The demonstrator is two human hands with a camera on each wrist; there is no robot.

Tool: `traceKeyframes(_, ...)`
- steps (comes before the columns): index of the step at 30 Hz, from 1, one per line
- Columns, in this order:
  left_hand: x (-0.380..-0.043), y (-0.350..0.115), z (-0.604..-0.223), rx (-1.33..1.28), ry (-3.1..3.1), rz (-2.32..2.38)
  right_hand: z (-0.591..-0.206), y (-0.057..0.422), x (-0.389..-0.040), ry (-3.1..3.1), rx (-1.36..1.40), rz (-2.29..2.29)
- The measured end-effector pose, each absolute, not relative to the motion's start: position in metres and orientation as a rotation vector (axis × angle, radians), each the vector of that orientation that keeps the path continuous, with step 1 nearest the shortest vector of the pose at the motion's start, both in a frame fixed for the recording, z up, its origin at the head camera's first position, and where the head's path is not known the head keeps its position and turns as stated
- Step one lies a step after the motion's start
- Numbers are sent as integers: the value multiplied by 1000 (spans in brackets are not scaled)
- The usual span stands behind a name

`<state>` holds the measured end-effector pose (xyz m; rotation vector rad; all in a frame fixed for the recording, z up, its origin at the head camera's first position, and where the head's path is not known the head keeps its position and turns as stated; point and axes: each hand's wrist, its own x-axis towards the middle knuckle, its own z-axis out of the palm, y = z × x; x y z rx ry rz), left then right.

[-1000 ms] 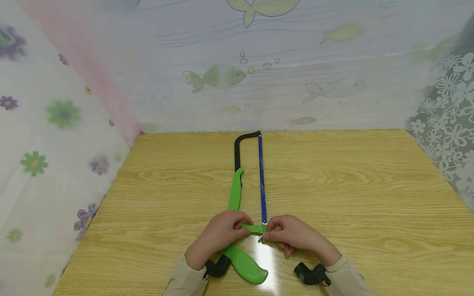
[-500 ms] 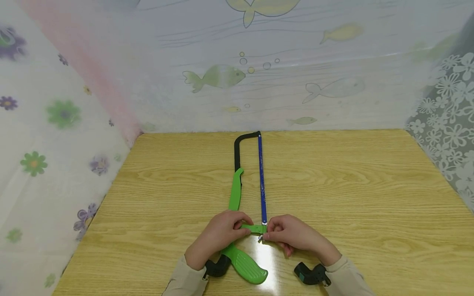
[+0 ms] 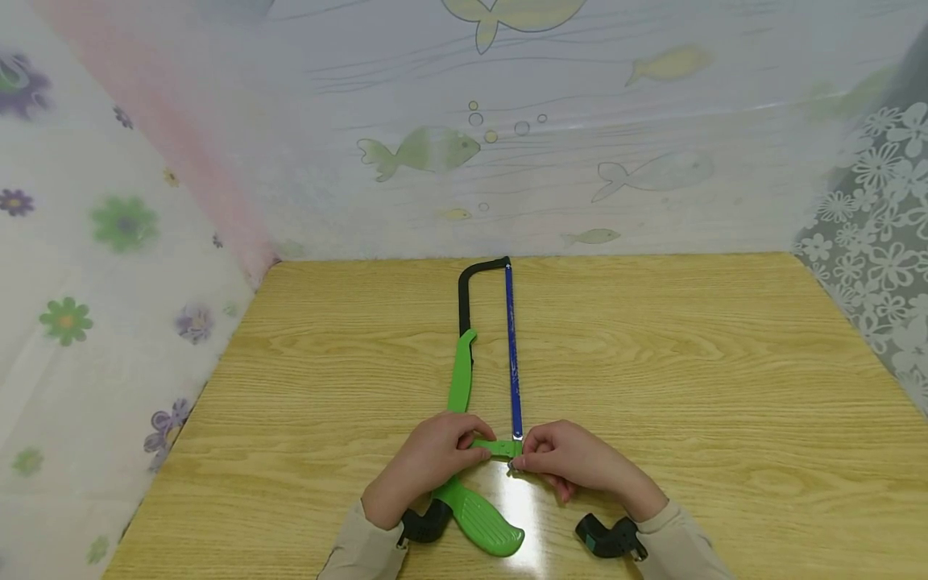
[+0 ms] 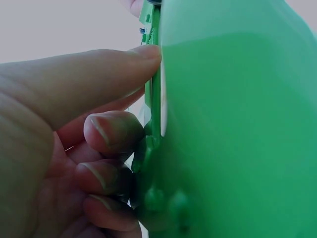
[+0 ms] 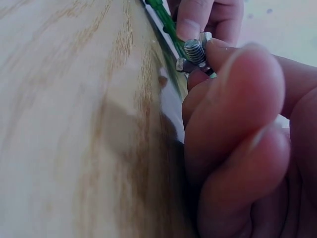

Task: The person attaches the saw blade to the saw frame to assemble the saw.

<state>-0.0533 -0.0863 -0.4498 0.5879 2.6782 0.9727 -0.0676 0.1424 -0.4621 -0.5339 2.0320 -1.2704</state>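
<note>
A hacksaw (image 3: 460,379) lies flat on the table, with a black front frame, a green body and handle, and a blue blade (image 3: 513,354) stretched along its right side. My left hand (image 3: 435,453) grips the short green arm at the handle end, thumb and fingers on either side of it. At the near end of the blade, my right hand (image 3: 576,457) pinches a small metal wing nut (image 5: 181,64) between thumb and forefinger. Its threaded bolt (image 5: 194,51) pokes out in the right wrist view. In the left wrist view, the green handle (image 4: 237,124) fills the right side.
The wood-grain table (image 3: 689,362) extends to both sides and behind the saw. Patterned sheets with fish (image 3: 438,149) and flowers hang at the back and sides. Black wrist devices (image 3: 607,536) sit at both sleeves, the left one close to the saw handle.
The wing nut has turned a little between my right fingertips, and its wing shows at a different angle. The saw and my left hand stay in place.
</note>
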Motion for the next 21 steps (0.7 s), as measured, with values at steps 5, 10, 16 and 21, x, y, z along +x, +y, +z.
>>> traceKeyframes(5, -53, -86, -450, 588, 2676, 974, -461, 142, -67, 2036, -533, -1262)
traceKeyframes(10, -53, -86, -450, 591, 2683, 968, -461, 142, -68, 2037, -527, -1256)
traceKeyframes(16, -53, -86, -450, 590, 2684, 966, -460, 141, -67, 2037, -520, -1253)
traceKeyframes(21, -54, -86, -450, 592, 2681, 966, -459, 141, -67, 2028, -514, -1258)
